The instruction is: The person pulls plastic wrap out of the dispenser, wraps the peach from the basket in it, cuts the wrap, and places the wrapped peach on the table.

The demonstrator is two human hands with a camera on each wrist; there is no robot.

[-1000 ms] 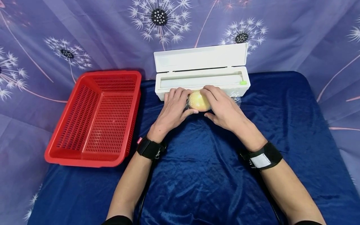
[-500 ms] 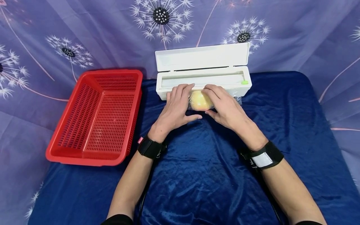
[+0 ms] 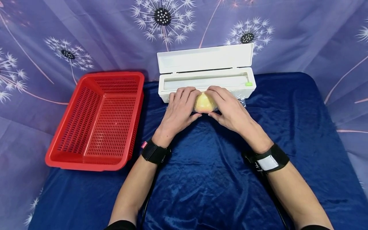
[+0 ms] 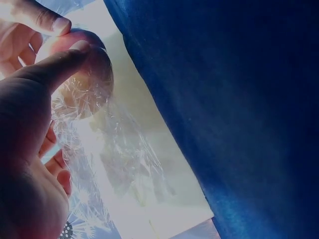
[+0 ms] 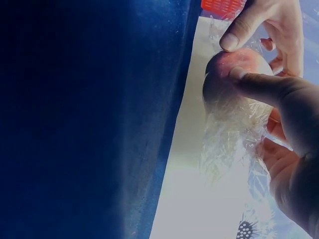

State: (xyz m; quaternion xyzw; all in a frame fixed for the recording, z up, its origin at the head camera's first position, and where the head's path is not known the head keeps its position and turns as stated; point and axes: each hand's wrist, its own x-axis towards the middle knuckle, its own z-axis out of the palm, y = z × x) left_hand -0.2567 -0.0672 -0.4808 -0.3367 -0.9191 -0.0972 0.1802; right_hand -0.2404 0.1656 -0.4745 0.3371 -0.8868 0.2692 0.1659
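Observation:
A yellow peach (image 3: 204, 103) with a pink blush sits between both hands, in front of the white box. Clear cling film covers it, with crinkled loose film (image 4: 129, 149) trailing off its sides. My left hand (image 3: 180, 107) holds the peach from the left, the thumb pressed on its pink end in the left wrist view. From the right, my right hand (image 3: 228, 108) grips it with curled fingers and its thumb (image 5: 241, 75) on the fruit. More film (image 5: 224, 139) bunches under the right fingers. The fingertips behind the fruit are partly hidden.
Behind the hands stands a white cling film box (image 3: 247, 92), its lid (image 3: 205, 59) raised, with a roll (image 3: 204, 83) and a green slider (image 3: 249, 84). A red plastic basket (image 3: 130, 127) is at the left on the blue cloth (image 3: 201, 179). A patterned curtain hangs behind.
The peach has turned between the hands so its pink end faces the near side. My left thumb moved away from the fruit and came back to it.

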